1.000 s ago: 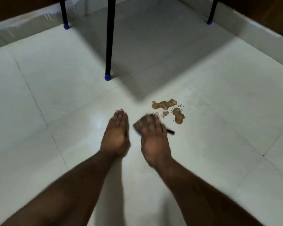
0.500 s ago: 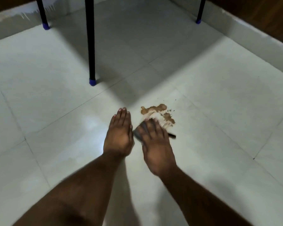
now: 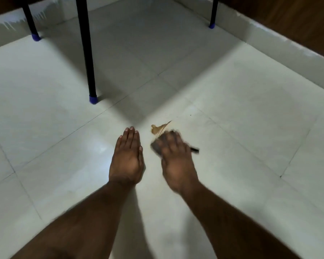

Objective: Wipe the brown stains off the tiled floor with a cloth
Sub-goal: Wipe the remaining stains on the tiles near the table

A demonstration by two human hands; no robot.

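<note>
Two hands of yours were on the tiled floor (image 3: 251,109): your left hand (image 3: 127,157) lay flat with its fingers straight and pressed together, and your right hand (image 3: 176,161), blurred, pressed one dark cloth (image 3: 156,146) down under its fingers, though I cannot tell if they curled around it. One brown stain (image 3: 158,128) was visible, smeared on the tile just beyond the cloth and touching its far edge. Three black table legs (image 3: 86,53) with blue feet stood farther away, well apart from the stain.
</note>
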